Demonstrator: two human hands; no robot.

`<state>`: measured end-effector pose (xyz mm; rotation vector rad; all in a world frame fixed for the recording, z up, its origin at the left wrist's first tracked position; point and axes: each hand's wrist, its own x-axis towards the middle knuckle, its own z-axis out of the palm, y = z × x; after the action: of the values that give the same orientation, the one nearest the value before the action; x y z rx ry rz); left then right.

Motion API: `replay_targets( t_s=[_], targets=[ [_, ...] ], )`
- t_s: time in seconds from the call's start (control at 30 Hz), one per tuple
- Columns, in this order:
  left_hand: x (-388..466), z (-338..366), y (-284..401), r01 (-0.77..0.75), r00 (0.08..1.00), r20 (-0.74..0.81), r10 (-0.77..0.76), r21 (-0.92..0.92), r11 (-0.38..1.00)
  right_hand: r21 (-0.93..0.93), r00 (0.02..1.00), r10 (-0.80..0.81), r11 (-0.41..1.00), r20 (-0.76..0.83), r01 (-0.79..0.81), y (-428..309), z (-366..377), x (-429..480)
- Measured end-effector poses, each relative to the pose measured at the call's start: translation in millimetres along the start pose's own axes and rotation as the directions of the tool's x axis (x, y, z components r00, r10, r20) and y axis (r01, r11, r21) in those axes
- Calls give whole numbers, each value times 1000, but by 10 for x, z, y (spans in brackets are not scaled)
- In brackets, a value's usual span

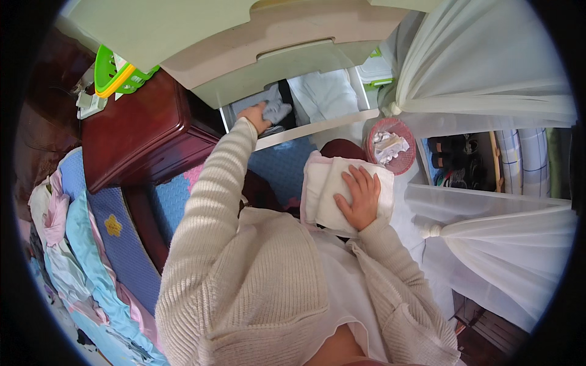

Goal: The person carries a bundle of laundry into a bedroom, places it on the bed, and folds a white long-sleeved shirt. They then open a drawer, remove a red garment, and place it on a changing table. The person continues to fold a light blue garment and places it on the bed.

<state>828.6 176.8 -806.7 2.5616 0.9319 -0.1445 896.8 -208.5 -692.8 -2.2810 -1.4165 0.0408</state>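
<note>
My left hand [255, 117] reaches into an open drawer [320, 126] and grips a bunched grey cloth [277, 111]; some of its fingers are hidden by the fabric. In the same drawer, folded white cloths [325, 96] lie to the right, past a black strip of fabric [286, 98]. On my lap rests a stack of folded white cloth [325, 187] with a pale pink edge. My right hand [359, 196] lies flat on top of it, fingers slightly spread.
A dark red wooden cabinet [137, 123] stands left of the drawer, with a green and yellow plastic basket [120, 78] on it. To the right is a pink wastebasket [409, 155] holding crumpled paper. Sheer white curtains [485, 82] hang at right; a bed with bedding [87, 247] is at left.
</note>
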Motion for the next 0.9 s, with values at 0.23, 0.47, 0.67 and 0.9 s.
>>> replay_targets(
  t_s=[0.23,0.47,0.67,0.9],
  targets=[
    [122,137,-626,-42,998,-59,-5,-773,633,-19,1000,3,1000,4,-3,87,41,36],
    [-66,-253,-392,-137,990,-92,102,-741,658,-16,1000,-5,1000,3,5,164,65,35],
    [-730,-1113,342,-314,938,-312,150,-581,751,144,996,-57,987,-62,65,7,-70,51],
    [-2306,-1070,1898,-474,880,-289,377,-512,716,978,960,186,-51,208,-202,-544,-264,298]
  ],
)
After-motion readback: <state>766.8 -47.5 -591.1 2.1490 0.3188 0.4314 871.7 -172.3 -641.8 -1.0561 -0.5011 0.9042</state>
